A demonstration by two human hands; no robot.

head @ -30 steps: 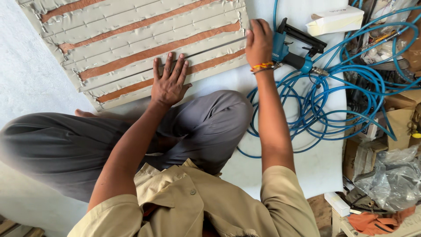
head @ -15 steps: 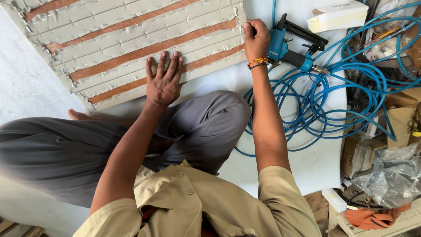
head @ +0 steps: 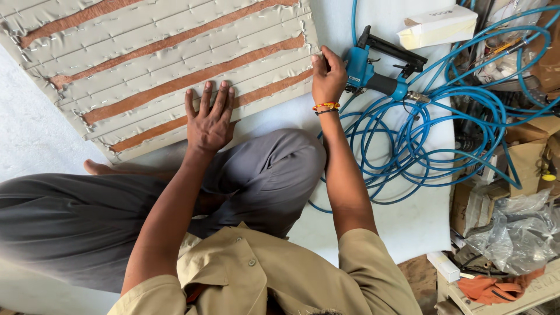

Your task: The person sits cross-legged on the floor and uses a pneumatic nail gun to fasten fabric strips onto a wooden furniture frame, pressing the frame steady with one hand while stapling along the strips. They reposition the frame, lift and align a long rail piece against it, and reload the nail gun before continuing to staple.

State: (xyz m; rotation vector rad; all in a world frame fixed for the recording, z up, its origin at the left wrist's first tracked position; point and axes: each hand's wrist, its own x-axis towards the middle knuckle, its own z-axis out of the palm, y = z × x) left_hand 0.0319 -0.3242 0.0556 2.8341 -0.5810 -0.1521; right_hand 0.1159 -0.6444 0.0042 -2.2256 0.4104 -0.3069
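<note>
Left hand point(head: 210, 119) lies flat, fingers spread, on the padded panel point(head: 146, 64), holding nothing. Right hand point(head: 328, 79) sits at panel's right edge, fingers curled; can't tell if it grips anything. One blue air stapler point(head: 376, 73) lies just right of it. One coiled blue hose point(head: 420, 140). Panel: beige, four brown strips, rows of staples.

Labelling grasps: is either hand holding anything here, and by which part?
The right hand grips the blue pneumatic stapler at its front body, beside the panel's corner. The left hand holds nothing; it lies flat, fingers spread, on the panel.
</note>
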